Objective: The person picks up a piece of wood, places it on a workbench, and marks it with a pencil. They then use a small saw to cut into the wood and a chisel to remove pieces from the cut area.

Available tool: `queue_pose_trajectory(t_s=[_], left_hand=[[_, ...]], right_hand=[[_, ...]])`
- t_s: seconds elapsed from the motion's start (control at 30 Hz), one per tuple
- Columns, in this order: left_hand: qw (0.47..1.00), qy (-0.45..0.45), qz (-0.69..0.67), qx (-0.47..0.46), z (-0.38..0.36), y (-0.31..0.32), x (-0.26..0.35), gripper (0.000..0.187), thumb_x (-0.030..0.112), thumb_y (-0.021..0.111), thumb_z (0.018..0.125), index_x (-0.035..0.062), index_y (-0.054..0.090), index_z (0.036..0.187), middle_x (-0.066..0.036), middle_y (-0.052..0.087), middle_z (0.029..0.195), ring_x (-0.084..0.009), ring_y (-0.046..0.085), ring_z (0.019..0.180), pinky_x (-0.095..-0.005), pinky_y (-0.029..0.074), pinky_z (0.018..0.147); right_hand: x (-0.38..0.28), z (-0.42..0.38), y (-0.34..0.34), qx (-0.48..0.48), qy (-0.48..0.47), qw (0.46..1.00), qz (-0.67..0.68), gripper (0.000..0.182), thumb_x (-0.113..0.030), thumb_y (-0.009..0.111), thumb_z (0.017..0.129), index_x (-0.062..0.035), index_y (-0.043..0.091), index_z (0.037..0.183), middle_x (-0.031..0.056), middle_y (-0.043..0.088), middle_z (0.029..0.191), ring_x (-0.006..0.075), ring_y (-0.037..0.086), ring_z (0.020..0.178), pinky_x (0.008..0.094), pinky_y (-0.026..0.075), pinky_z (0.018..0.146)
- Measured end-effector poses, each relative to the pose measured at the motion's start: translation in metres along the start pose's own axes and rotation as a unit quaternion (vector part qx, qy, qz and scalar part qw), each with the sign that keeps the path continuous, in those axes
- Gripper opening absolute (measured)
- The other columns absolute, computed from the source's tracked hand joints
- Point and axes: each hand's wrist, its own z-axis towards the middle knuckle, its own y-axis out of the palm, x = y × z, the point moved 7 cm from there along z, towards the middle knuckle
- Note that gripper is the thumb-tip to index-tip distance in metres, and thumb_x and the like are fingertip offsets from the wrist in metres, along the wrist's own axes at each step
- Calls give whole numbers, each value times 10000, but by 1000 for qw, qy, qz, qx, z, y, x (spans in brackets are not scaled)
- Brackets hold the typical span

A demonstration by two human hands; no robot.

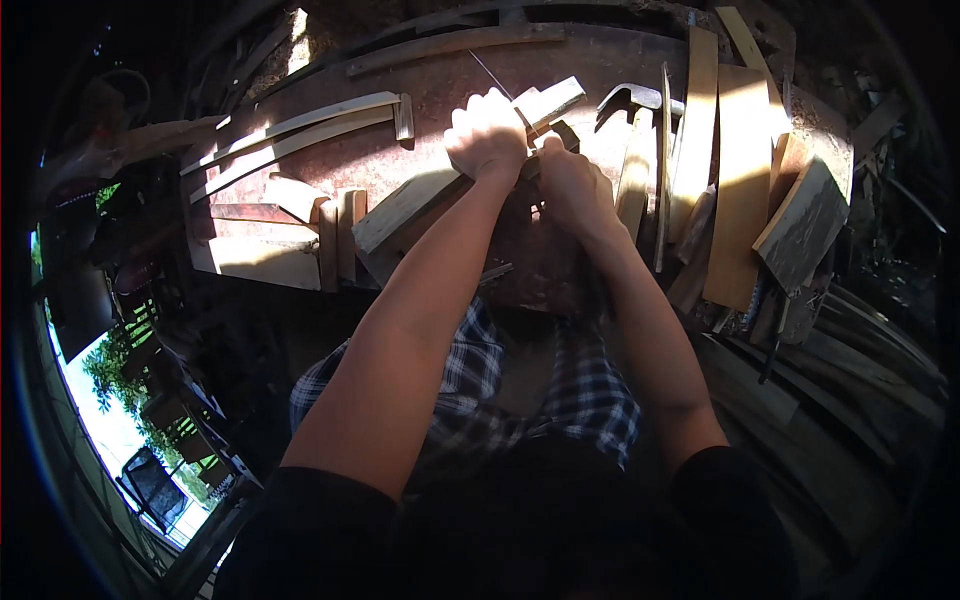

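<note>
My left hand is closed on a pale wooden block, which lies slantwise on the workbench and shows again beyond the hand. A thin, dark metal blade runs across the wood, between my two hands. Close on the right, my right hand has its fingers wrapped round the near end of this tool; the handle is hidden in the grip. Just right of that hand lies a claw hammer, its metal head toward the far side.
Long boards and a grey-faced board lie at the right. Thin strips and several short blocks are at the left. More planks are stacked below the bench at the right.
</note>
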Motion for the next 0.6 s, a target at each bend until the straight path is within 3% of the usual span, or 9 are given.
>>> queue_pose_trajectory(t_s=[0.07,0.2,0.23,0.3,0.43,0.5,0.6], left_hand=[[999,-2,10,-32,-1,3,-3,153,279,537,873,170,637,911,-24,609,912,-236,603,881,-413,497,691],[997,-9,13,-73,-1,8,-3,166,277,521,884,168,631,944,-32,617,960,-235,604,925,-405,493,728],[999,-8,10,-48,-1,6,-4,167,276,521,880,164,634,931,-27,620,948,-238,606,917,-407,492,725],[998,-10,12,-53,-2,5,-10,168,277,520,880,164,635,928,-27,621,945,-238,607,917,-408,491,725],[998,-14,-14,-52,0,-1,-1,177,287,516,881,170,640,928,-26,622,946,-239,605,919,-405,492,725],[999,-18,-13,-47,0,0,-4,179,290,521,878,169,644,924,-21,621,945,-243,604,913,-406,490,720],[999,-16,-6,-39,-2,3,-2,182,293,519,879,168,644,920,-26,622,938,-244,604,915,-411,488,717]], right_hand=[[-8,12,3,2,-19,1000,-25,145,-137,465,920,-15,507,986,226,669,745,408,678,761,492,530,691],[7,-47,-11,-57,42,997,-25,109,-105,451,893,-24,470,963,233,675,780,408,681,779,488,532,707],[8,-54,-8,-65,35,997,-25,109,-105,451,893,-24,470,963,233,675,780,408,681,779,488,532,707],[20,-66,-6,-85,80,993,-29,205,-235,401,994,-36,452,1004,251,664,838,451,641,832,542,489,698],[2,-7,3,-31,20,999,-12,203,-245,397,998,-49,452,1006,242,667,839,458,637,818,544,487,697],[-8,10,2,-9,-11,1000,-24,164,-180,505,906,-39,454,971,247,666,771,431,670,777,510,522,679],[0,-29,-7,-28,10,999,-12,149,-153,499,887,-32,455,962,253,663,769,432,669,778,519,519,690]])
